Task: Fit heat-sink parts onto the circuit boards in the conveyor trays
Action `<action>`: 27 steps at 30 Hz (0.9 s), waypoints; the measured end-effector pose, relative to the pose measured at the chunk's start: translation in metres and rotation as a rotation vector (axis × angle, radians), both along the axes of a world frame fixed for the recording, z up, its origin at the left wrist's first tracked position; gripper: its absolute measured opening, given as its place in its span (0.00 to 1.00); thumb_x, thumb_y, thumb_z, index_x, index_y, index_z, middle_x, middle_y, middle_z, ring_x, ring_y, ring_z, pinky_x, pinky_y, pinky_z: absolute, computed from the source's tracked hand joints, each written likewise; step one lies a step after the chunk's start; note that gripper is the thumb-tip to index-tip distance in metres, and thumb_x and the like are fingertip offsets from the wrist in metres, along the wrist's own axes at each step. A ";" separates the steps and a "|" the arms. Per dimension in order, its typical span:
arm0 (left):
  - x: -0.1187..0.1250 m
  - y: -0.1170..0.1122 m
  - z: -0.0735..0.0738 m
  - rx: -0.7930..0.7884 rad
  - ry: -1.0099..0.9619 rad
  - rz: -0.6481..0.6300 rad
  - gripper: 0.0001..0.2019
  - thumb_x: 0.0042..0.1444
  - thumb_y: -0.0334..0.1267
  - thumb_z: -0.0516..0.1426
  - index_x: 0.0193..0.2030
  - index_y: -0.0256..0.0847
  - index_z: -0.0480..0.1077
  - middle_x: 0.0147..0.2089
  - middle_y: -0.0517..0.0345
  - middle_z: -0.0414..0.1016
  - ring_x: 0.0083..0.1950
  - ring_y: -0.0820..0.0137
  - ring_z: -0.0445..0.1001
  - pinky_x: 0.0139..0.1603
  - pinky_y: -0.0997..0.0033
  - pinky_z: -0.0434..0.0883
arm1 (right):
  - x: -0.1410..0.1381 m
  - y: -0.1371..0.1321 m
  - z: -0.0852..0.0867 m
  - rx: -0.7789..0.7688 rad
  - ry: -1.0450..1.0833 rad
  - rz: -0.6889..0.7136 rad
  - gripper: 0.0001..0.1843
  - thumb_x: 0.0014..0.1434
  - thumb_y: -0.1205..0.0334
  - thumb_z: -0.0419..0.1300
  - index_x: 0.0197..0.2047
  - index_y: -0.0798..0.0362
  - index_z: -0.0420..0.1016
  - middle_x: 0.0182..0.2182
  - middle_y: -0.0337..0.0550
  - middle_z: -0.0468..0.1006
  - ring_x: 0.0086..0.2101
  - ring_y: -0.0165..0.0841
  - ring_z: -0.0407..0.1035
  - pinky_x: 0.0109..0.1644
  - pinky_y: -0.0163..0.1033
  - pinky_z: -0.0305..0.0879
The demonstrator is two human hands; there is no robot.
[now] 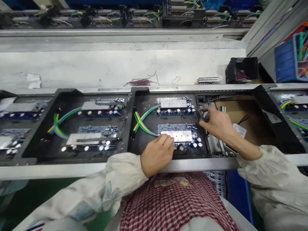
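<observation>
The left hand lies knuckles up with its fingers loosely curled. Its fingertips press on the flat silver metal plate of the near blue circuit board, and it closes around nothing. This board sits under and just beyond the hand, in a black moulded plastic tray. Beyond the fingertips lies a second blue circuit board, also topped with one rectangular silver plate and studded with small shiny round caps. That makes two boards in this tray. Just left of the hand, a crossing bundle of yellow, green, blue and white wires curves away from both boards.

The right hand is at the tray's right rim, fingers bent around a small dark part; I cannot tell whether it pinches it.

Further left of the left hand, a second black tray carries two more such boards. Beyond both hands, the scuffed white worktop bears thin dark red wire strands and one black open bin.
</observation>
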State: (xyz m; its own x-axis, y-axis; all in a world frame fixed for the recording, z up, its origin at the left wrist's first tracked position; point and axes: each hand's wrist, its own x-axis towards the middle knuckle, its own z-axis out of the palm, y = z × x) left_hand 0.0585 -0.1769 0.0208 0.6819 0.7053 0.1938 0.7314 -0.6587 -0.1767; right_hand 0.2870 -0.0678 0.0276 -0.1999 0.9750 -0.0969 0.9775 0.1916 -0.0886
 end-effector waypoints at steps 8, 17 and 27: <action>-0.001 0.004 0.004 -0.225 -0.005 0.108 0.12 0.62 0.30 0.49 0.46 0.35 0.71 0.44 0.50 0.73 0.46 0.67 0.71 0.34 0.72 0.73 | 0.001 -0.011 -0.004 0.016 0.318 0.963 0.19 0.65 0.57 0.49 0.48 0.57 0.76 0.24 0.42 0.75 0.25 0.30 0.68 0.29 0.34 0.60; -0.030 0.104 0.018 -0.625 -0.121 0.335 0.09 0.56 0.42 0.58 0.38 0.42 0.76 0.41 0.55 0.78 0.44 0.63 0.75 0.46 0.66 0.69 | 0.020 0.000 0.049 0.108 0.072 0.659 0.17 0.63 0.55 0.53 0.43 0.56 0.78 0.33 0.47 0.75 0.33 0.36 0.70 0.36 0.38 0.63; -0.036 0.123 0.012 -0.454 -0.147 0.267 0.14 0.61 0.36 0.49 0.45 0.38 0.74 0.46 0.51 0.75 0.48 0.63 0.72 0.48 0.65 0.68 | 0.026 0.001 0.013 -0.298 -0.060 0.479 0.08 0.58 0.61 0.59 0.36 0.55 0.77 0.35 0.45 0.77 0.36 0.38 0.71 0.40 0.39 0.62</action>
